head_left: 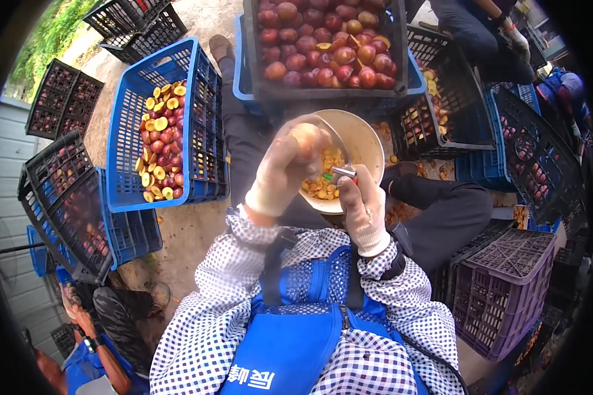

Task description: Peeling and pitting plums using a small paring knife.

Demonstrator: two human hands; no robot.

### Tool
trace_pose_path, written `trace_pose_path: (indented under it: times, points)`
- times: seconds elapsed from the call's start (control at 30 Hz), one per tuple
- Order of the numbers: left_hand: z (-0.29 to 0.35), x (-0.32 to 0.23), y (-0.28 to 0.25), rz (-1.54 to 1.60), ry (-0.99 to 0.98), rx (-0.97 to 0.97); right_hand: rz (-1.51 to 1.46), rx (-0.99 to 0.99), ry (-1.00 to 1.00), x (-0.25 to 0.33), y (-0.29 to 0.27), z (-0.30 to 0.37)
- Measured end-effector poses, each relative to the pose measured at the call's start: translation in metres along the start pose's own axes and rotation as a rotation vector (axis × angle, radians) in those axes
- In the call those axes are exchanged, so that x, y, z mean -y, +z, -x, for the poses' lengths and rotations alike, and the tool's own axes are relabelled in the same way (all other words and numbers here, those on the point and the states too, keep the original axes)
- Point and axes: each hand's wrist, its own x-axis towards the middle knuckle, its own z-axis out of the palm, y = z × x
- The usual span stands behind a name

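With the gloved left hand (284, 172) closed on a halved plum (308, 136) above the bowl (366, 141) and the right hand (361, 201) clamped on a small pitting tool (344, 173), the wet fruit could probably slip, sending the tool toward the fingers.

Bare dirt ground (191, 230) carries the crates: a blue crate (122, 151) of halved plums, black crates (62, 99) just left of it, a purple crate (507, 289) far right of it.

Bowl (366, 141) between crate of halves (122, 158) left, fruit crate (323, 99) behind
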Motion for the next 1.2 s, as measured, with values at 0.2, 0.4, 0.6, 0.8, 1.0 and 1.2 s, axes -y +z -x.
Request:
trace_pose_path:
  times: [0.2,0.4,0.6,0.8,1.0,1.2]
  points:
    - [0.002,0.003,0.001,0.056,-0.029,0.041,0.149,-0.093,-0.144,0.005,0.016,-0.002]
    - [0.008,0.003,0.007,-0.139,-0.076,-0.024,0.206,-0.113,-0.002,0.009,0.024,-0.001]
    - [0.007,0.004,0.0,-0.323,-0.089,-0.098,0.125,-0.017,-0.018,-0.009,0.03,-0.006]
    - [0.011,0.0,0.017,-0.606,-0.065,-0.095,-0.16,0.168,0.003,-0.016,0.02,-0.007]
    - [0.006,-0.003,0.02,-0.452,-0.102,-0.067,-0.241,0.309,0.007,-0.014,-0.005,-0.021]
    - [0.006,-0.017,0.03,-0.919,-0.048,-0.143,-0.266,0.172,-0.016,-0.023,0.015,-0.016]
